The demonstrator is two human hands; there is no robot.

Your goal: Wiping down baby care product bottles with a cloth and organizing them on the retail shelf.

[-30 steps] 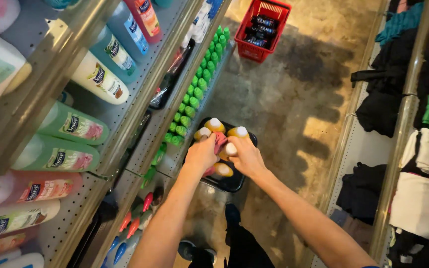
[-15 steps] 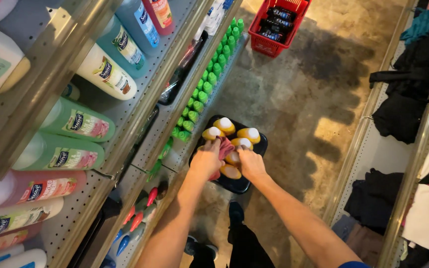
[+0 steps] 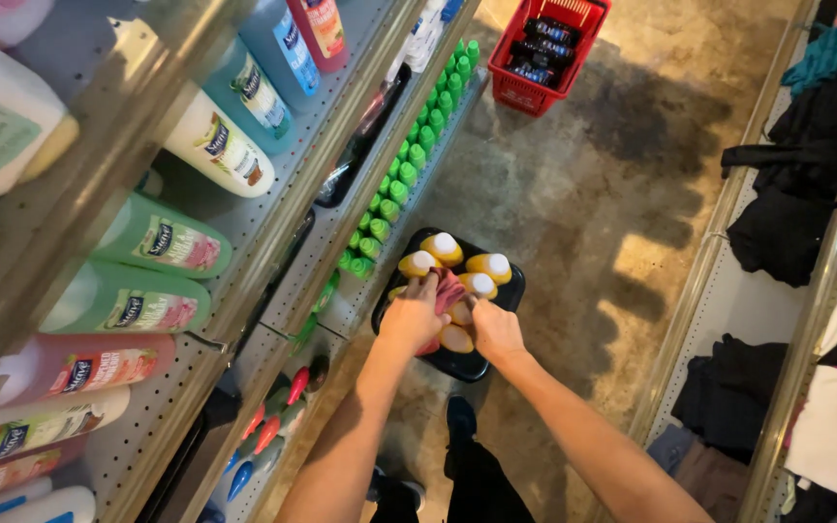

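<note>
A black basket stands on the floor below me, with several yellow bottles with white caps standing in it. Both my hands reach down into it. My left hand grips a pink cloth bunched over the bottles. My right hand rests beside it with its fingers at the cloth's edge and a yellow bottle under it; whether it grips either is hidden.
Metal shelving on the left holds large bottles of green, pink, blue and white liquid, and a row of green-capped bottles on the lowest shelf. A red basket of dark cans stands further along the floor. Folded clothes line racks on the right.
My view has shifted slightly, so basket and hands sit further right and lower. The pink cloth now shows between my hands on the bottles.
</note>
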